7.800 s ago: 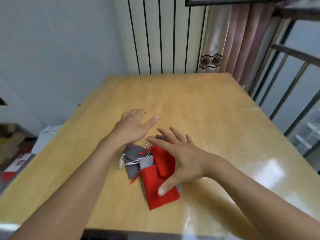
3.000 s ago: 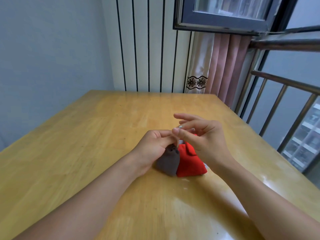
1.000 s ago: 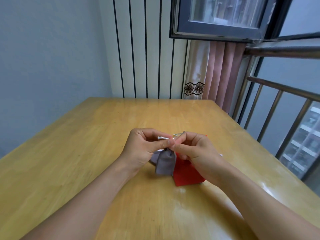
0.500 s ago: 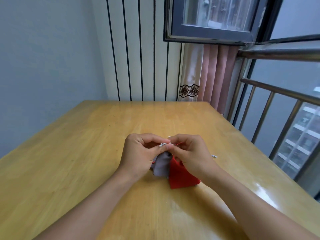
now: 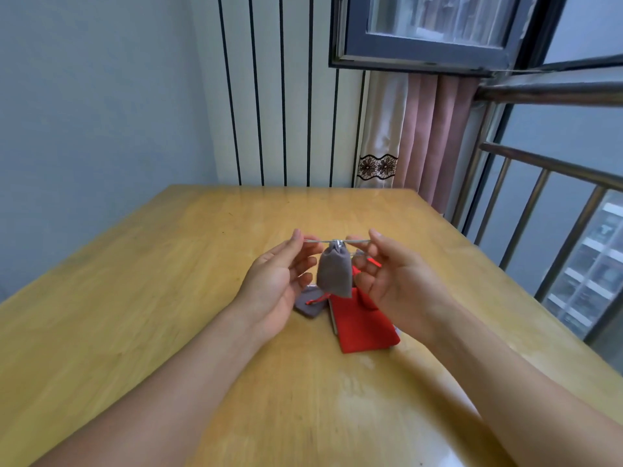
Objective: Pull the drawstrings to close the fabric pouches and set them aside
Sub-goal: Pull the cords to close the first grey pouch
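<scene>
In the middle of the frame I hold a small grey fabric pouch (image 5: 334,276) in the air above the wooden tabletop (image 5: 141,298). Its thin pale drawstrings (image 5: 317,241) run out level to either side from its gathered neck, which is cinched shut. My left hand (image 5: 276,284) pinches the left string between thumb and forefinger, the other fingers loosely spread, palm turned inward. My right hand (image 5: 391,281) pinches the right string the same way, its lower fingers curled loosely beside the pouch. The pouch hangs between my two hands, clear of the tabletop.

Below it, just under my hands, a flat red fabric pouch (image 5: 365,326) lies on the tabletop. A second grey pouch (image 5: 308,305) with a red cord lies just to its left, partly hidden by my left hand. Whether those two touch I cannot tell.
</scene>
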Action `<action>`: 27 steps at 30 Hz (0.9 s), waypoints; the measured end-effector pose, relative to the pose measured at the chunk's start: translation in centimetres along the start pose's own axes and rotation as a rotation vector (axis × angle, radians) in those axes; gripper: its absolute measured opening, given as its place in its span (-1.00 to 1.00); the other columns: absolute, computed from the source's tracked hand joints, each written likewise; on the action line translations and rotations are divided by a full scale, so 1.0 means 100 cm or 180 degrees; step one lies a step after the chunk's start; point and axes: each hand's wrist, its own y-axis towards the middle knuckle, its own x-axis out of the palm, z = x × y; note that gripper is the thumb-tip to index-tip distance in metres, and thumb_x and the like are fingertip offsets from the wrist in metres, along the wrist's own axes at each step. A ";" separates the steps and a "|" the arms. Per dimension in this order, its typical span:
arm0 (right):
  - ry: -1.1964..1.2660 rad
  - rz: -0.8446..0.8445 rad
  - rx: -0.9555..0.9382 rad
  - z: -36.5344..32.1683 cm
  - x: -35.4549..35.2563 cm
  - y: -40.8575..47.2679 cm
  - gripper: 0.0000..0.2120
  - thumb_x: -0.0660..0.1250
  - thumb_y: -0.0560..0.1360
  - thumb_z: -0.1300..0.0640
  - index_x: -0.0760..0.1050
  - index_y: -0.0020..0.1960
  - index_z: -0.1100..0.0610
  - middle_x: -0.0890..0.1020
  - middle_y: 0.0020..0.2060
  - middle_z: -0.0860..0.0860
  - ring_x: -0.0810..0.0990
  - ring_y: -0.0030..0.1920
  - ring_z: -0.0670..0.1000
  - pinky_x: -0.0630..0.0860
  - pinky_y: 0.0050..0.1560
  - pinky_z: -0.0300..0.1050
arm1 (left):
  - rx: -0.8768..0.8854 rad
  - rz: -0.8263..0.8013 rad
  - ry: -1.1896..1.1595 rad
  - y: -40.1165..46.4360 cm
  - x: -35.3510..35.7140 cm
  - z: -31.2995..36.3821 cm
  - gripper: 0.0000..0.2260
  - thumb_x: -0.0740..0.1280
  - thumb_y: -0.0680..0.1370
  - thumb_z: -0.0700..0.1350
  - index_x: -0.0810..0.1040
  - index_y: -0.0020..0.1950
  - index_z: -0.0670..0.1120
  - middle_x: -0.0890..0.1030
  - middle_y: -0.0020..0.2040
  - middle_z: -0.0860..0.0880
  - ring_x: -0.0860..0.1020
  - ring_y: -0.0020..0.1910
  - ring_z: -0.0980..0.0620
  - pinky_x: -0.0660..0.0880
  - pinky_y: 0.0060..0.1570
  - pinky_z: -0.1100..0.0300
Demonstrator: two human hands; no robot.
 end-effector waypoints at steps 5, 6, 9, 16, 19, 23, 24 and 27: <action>0.0550 -0.0120 0.0298 -0.005 0.004 -0.008 -0.74 0.28 0.53 0.05 0.41 -0.31 0.09 0.62 -0.26 -0.02 0.41 -0.51 -0.12 0.16 -0.51 -0.34 | 0.0476 -0.0005 0.1144 -0.004 0.005 -0.007 -0.72 0.28 0.62 -0.03 0.59 -0.24 -0.10 0.60 -0.34 0.01 0.47 -0.40 0.13 0.40 -0.38 0.32; 0.0410 -0.0135 0.0288 -0.006 0.003 -0.007 -0.74 0.28 0.53 0.05 0.38 -0.31 0.08 0.58 -0.28 -0.03 0.33 -0.52 -0.13 0.13 -0.52 -0.34 | 0.0638 0.0036 0.1364 -0.003 0.004 -0.007 -0.69 0.26 0.63 -0.03 0.56 -0.27 -0.11 0.58 -0.36 0.01 0.46 -0.41 0.12 0.39 -0.40 0.32; -0.0107 -0.0034 0.0086 -0.008 -0.001 -0.001 -0.74 0.23 0.58 0.11 0.31 -0.26 0.10 0.48 -0.33 -0.02 0.18 -0.51 -0.13 0.10 -0.54 -0.32 | 0.0872 0.0284 0.1362 0.002 0.001 -0.009 -0.67 0.21 0.66 -0.08 0.47 -0.30 -0.11 0.50 -0.40 0.03 0.41 -0.40 0.10 0.37 -0.42 0.29; -0.0450 -0.0044 -0.0100 0.006 -0.003 0.001 -0.69 0.23 0.62 0.09 0.30 -0.28 0.11 0.45 -0.38 0.01 0.34 -0.44 -0.06 0.33 -0.45 -0.26 | 0.0327 0.0088 0.1215 0.005 -0.007 -0.008 -0.71 0.22 0.64 -0.16 0.49 -0.29 -0.14 0.54 -0.39 -0.04 0.47 -0.42 0.05 0.37 -0.47 0.26; -0.0390 -0.0075 -0.0075 0.006 -0.003 0.000 -0.69 0.26 0.59 0.09 0.29 -0.29 0.12 0.46 -0.39 0.05 0.40 -0.43 -0.02 0.41 -0.41 -0.23 | 0.0219 -0.0030 0.1566 0.005 -0.007 -0.007 -0.87 0.23 0.57 -0.26 0.54 -0.13 -0.16 0.53 -0.29 -0.11 0.44 -0.41 0.00 0.36 -0.51 0.23; -0.0575 -0.0088 -0.0107 0.009 0.001 0.000 -0.70 0.31 0.54 0.09 0.30 -0.29 0.12 0.48 -0.42 0.07 0.42 -0.43 0.00 0.41 -0.38 -0.20 | 0.0794 -0.0284 0.2152 -0.001 -0.006 -0.007 -0.81 0.29 0.49 0.03 0.56 -0.11 -0.08 0.56 -0.26 -0.02 0.47 -0.41 0.03 0.40 -0.46 0.17; -0.0615 -0.0090 -0.0131 0.008 0.000 0.001 -0.71 0.31 0.55 0.09 0.32 -0.29 0.12 0.48 -0.42 0.07 0.41 -0.43 -0.01 0.40 -0.36 -0.20 | 0.1012 -0.0365 0.2459 -0.003 -0.006 -0.007 -0.77 0.31 0.49 0.09 0.55 -0.13 -0.07 0.57 -0.27 -0.01 0.49 -0.43 0.01 0.44 -0.43 0.12; -0.0686 -0.0142 -0.0152 0.008 -0.001 -0.001 -0.71 0.33 0.55 0.09 0.36 -0.30 0.12 0.48 -0.41 0.08 0.41 -0.42 0.00 0.40 -0.35 -0.19 | 0.1401 -0.0584 0.3110 -0.008 -0.008 -0.008 -0.79 0.33 0.57 0.05 0.50 -0.14 -0.07 0.62 -0.28 -0.10 0.58 -0.42 -0.12 0.55 -0.39 -0.02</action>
